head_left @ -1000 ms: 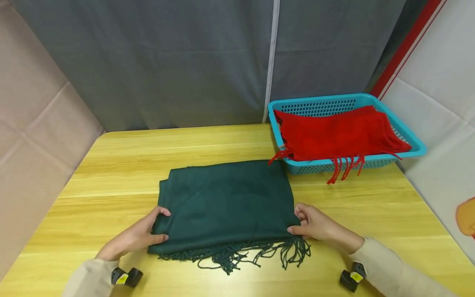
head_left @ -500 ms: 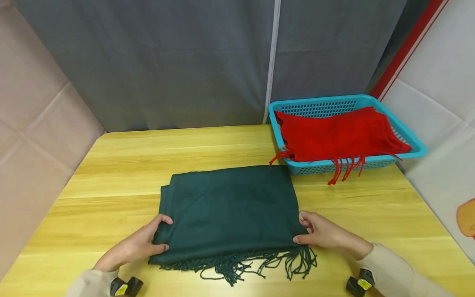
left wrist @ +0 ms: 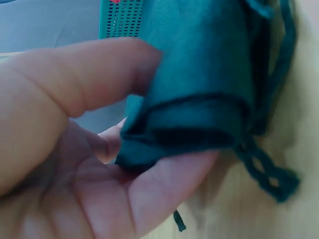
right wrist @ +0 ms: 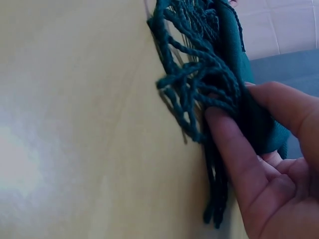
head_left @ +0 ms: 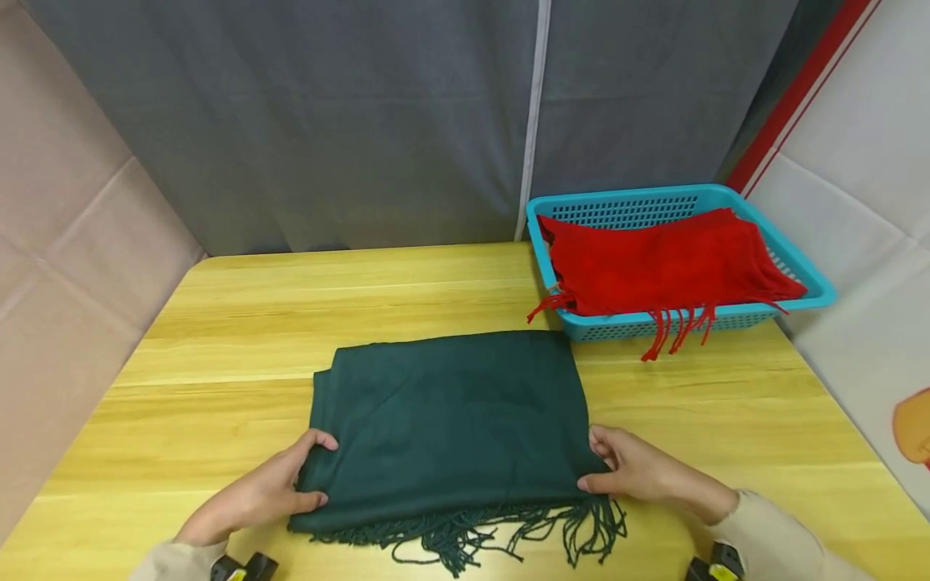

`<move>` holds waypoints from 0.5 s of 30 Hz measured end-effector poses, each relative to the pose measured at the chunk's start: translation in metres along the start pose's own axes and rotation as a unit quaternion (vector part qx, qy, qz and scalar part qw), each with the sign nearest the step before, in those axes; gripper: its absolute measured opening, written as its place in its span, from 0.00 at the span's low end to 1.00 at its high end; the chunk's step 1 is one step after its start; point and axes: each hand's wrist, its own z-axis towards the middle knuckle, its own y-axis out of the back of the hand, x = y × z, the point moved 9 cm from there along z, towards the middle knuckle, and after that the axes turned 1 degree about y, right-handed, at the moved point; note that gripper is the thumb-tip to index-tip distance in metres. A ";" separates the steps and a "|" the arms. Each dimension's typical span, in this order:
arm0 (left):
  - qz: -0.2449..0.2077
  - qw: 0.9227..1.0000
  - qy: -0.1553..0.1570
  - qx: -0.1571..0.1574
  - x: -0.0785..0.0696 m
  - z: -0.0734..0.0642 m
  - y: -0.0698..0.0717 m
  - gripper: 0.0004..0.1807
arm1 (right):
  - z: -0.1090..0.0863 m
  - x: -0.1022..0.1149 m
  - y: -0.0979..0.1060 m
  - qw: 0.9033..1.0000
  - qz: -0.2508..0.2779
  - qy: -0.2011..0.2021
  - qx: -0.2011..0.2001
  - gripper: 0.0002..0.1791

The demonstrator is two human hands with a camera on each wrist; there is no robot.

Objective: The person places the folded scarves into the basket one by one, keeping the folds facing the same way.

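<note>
A dark green fringed scarf [head_left: 458, 428], folded into a rectangle, lies in front of me with its tassels toward the near side. My left hand [head_left: 265, 494] grips its left edge near the front corner. In the left wrist view the thumb lies over the folded layers of the scarf [left wrist: 199, 64] and fingers [left wrist: 174, 184] pass beneath them. At the front right corner my right hand [head_left: 639, 468] pinches the cloth. The right wrist view shows thumb and fingers on both sides of the scarf [right wrist: 259, 124], beside the knotted fringe.
A blue plastic basket [head_left: 617, 329] stands at the back right of the wooden table [head_left: 182, 387]. Inside it lies a folded red scarf [head_left: 661, 262], its tassels hanging over the near rim. A grey curtain [head_left: 363, 129] hangs behind the table.
Both hands and the green scarf have moved toward the near edge of the table, the right hand also slightly to the right. Basket and red scarf stay put.
</note>
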 end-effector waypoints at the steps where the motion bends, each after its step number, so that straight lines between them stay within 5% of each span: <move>1: -0.003 1.000 0.001 0.002 0.000 -0.001 -0.001 0.28 | -0.001 0.000 -0.001 1.000 -0.001 0.000 0.001 0.19; 7: -0.016 1.000 0.006 0.003 0.001 -0.002 -0.003 0.28 | -0.002 0.001 -0.002 1.000 -0.010 -0.001 0.003 0.19; 15: -0.001 0.999 0.029 -0.046 0.005 -0.005 0.007 0.32 | -0.005 -0.003 -0.003 0.998 0.054 -0.035 0.024 0.17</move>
